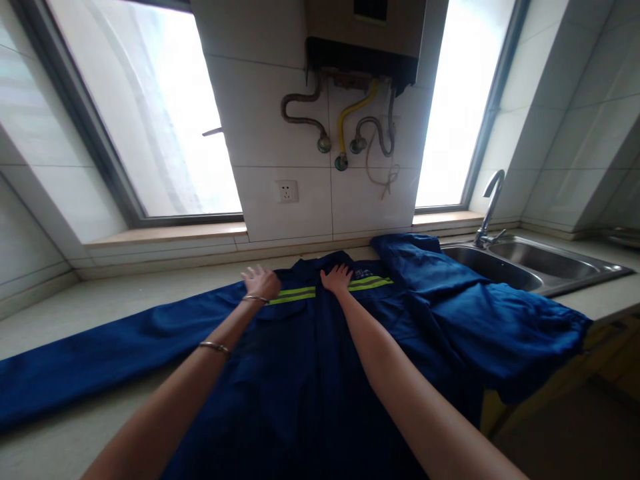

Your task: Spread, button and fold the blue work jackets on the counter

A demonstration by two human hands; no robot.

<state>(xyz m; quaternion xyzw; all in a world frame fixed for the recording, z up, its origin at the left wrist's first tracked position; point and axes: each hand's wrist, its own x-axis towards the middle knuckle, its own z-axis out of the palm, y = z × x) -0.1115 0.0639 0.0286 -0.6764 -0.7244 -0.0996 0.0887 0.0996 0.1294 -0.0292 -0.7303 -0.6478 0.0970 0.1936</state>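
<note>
A dark blue work jacket (pixel 295 360) with yellow-green reflective stripes lies front up across the counter. One sleeve stretches out flat to the left; the other side is bunched and folded on the right, hanging over the front edge. My left hand (pixel 261 283) is over the left chest near the stripe, fingers spread and slightly blurred; whether it touches the cloth I cannot tell. With fingers apart, my right hand (pixel 337 278) lies flat on the jacket's front just below the collar, beside the right-hand stripe and some small white lettering.
At the right, a steel double sink (pixel 545 260) with a faucet (pixel 493 207) is set into the counter (pixel 150 283). A water heater (pixel 365 40) with pipes hangs on the tiled wall above a socket (pixel 287 191). Windows flank it.
</note>
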